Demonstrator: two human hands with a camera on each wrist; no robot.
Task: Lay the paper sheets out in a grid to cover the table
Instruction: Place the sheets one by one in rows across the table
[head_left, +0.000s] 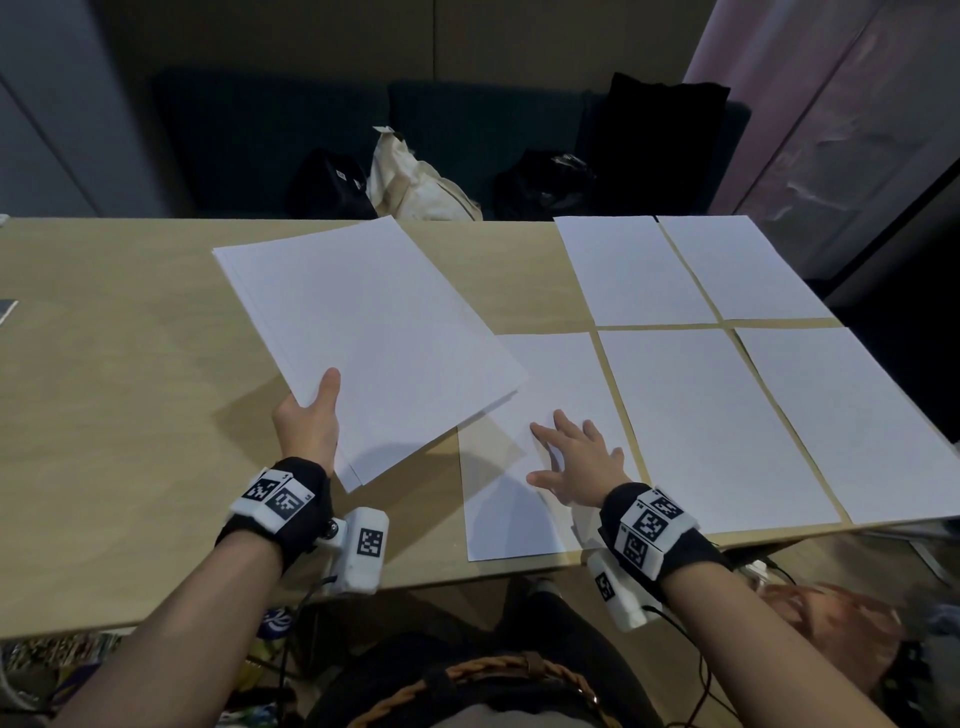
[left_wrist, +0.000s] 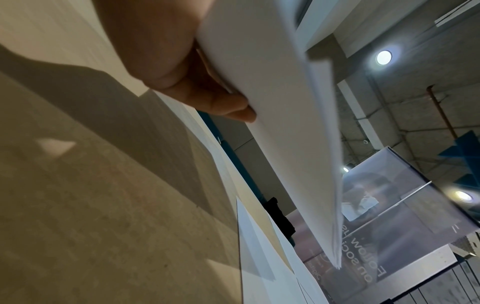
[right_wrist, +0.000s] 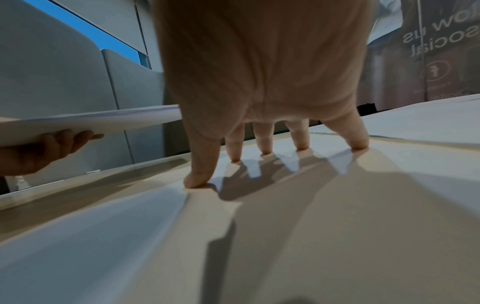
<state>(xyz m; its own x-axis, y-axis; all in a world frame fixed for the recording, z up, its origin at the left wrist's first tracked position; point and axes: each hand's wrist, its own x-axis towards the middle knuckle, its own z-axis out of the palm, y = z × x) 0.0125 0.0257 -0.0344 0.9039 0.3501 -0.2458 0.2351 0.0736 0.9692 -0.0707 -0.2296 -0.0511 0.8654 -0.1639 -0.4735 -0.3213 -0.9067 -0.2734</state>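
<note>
My left hand (head_left: 309, 415) grips a stack of white paper sheets (head_left: 363, 338) by its near corner, thumb on top, tilted above the wooden table (head_left: 119, 415). In the left wrist view the stack (left_wrist: 272, 102) rests on my curled fingers (left_wrist: 221, 102). My right hand (head_left: 576, 462) lies spread on a single sheet (head_left: 550, 384) near the front edge, fingertips (right_wrist: 265, 148) pressing it flat. Several sheets lie in a grid to the right: two at the back (head_left: 634, 270) (head_left: 737, 265) and two at the front (head_left: 711, 426) (head_left: 852, 415). The held stack hides the single sheet's far left corner.
Bare tabletop stretches to the left of the stack, with a dark flat object (head_left: 8, 310) at the far left edge. Behind the table, a dark sofa (head_left: 260, 140) holds black bags (head_left: 332, 187) and a cream tote (head_left: 415, 182). A glass partition (head_left: 852, 156) stands at the right.
</note>
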